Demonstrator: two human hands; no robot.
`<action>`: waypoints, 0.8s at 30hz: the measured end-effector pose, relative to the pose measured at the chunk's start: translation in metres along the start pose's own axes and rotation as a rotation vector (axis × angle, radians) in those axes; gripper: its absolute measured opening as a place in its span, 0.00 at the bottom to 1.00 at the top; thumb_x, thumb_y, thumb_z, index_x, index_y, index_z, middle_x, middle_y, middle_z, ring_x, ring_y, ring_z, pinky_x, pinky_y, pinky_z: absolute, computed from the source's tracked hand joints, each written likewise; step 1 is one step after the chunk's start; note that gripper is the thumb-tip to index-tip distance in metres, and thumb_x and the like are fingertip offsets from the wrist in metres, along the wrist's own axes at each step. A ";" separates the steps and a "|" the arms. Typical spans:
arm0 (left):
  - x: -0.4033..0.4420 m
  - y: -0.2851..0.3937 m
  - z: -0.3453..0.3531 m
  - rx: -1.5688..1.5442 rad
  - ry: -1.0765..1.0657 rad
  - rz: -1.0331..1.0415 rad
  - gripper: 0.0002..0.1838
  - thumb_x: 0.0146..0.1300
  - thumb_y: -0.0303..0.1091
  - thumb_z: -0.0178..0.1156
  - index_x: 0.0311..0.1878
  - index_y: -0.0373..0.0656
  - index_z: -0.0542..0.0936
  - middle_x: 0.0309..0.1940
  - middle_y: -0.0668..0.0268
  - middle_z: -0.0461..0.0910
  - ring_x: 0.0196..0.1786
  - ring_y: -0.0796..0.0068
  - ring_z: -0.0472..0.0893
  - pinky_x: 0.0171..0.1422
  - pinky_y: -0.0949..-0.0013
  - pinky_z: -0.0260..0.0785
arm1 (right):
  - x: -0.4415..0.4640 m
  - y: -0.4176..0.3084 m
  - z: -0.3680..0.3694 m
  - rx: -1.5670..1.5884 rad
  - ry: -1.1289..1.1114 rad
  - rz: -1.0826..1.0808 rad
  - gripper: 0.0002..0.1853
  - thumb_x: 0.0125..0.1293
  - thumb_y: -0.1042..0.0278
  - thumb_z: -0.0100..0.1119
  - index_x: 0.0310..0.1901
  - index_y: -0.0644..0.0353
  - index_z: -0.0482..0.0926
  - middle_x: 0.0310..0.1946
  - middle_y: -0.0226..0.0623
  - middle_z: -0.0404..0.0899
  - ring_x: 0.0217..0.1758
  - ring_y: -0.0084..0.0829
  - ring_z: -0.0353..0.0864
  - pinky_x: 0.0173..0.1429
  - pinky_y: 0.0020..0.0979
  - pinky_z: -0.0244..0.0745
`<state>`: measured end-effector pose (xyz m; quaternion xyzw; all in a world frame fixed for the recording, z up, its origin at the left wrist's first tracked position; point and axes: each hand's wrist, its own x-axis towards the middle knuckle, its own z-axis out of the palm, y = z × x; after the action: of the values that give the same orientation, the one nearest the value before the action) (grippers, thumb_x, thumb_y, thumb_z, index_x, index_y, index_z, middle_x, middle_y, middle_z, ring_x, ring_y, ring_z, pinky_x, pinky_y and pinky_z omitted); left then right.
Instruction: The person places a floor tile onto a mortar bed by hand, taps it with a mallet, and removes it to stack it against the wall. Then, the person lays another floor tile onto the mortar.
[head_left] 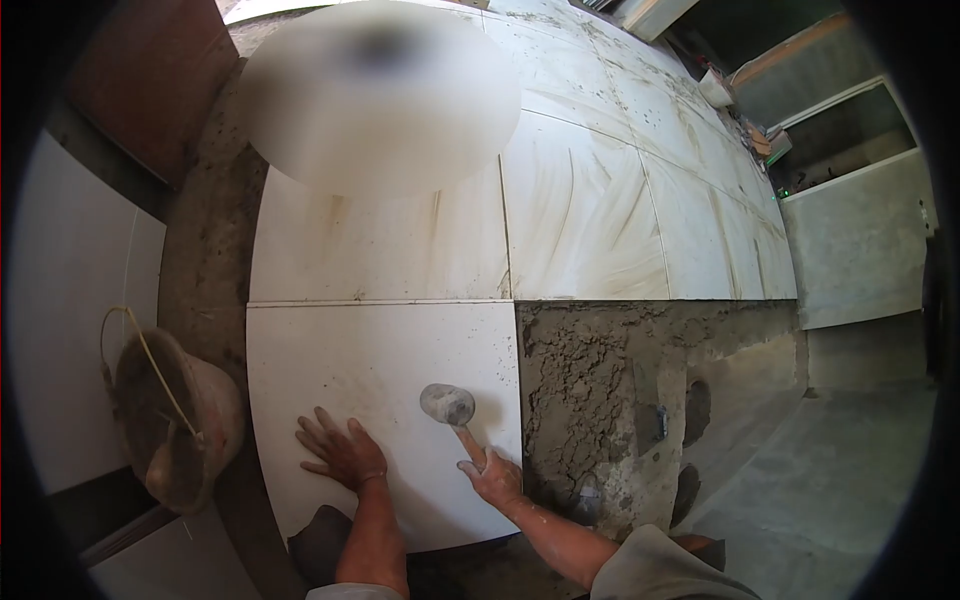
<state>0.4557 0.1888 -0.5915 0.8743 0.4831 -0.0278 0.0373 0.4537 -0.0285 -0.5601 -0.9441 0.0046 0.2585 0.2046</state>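
My left hand [344,452] lies flat on a large white floor tile [380,350], its fingers spread. In my right hand [494,478] is the wooden handle of a rubber mallet [448,404]. The grey mallet head is over the right part of the same tile; whether it touches the surface I cannot tell. Along its far edge the tile meets a row of laid tiles [580,220], with a thin line between them. Rough wet mortar [575,390] borders the tile on its right.
A mortar-stained bucket [185,420] with a wire handle stands at the left, near white panels [80,260]. Grey cabinets or slabs [855,240] line the right side. Small tools or scraps lie on the mortar bed. A blurred patch covers the upper left.
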 end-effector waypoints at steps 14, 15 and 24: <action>0.008 0.006 -0.006 -0.025 -0.065 -0.021 0.38 0.57 0.44 0.56 0.70 0.52 0.53 0.71 0.55 0.46 0.74 0.51 0.44 0.68 0.31 0.35 | 0.005 -0.003 0.001 0.002 -0.054 0.105 0.28 0.51 0.46 0.66 0.35 0.68 0.75 0.28 0.55 0.78 0.35 0.57 0.78 0.41 0.48 0.72; 0.008 0.006 -0.007 -0.034 -0.067 -0.012 0.38 0.57 0.44 0.56 0.69 0.51 0.53 0.71 0.53 0.46 0.73 0.49 0.44 0.67 0.30 0.35 | 0.005 -0.004 0.000 0.004 -0.059 0.099 0.28 0.51 0.46 0.66 0.35 0.68 0.75 0.28 0.55 0.78 0.35 0.57 0.78 0.41 0.48 0.72; 0.014 0.002 -0.006 -0.042 -0.089 0.002 0.38 0.54 0.45 0.57 0.68 0.48 0.55 0.69 0.51 0.48 0.72 0.45 0.46 0.66 0.28 0.34 | 0.007 0.008 0.010 -0.026 -0.080 0.073 0.27 0.51 0.51 0.66 0.46 0.63 0.76 0.29 0.53 0.75 0.34 0.56 0.76 0.40 0.47 0.71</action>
<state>0.4652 0.1999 -0.5868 0.8718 0.4804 -0.0565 0.0772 0.4533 -0.0312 -0.5745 -0.9348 0.0275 0.3034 0.1826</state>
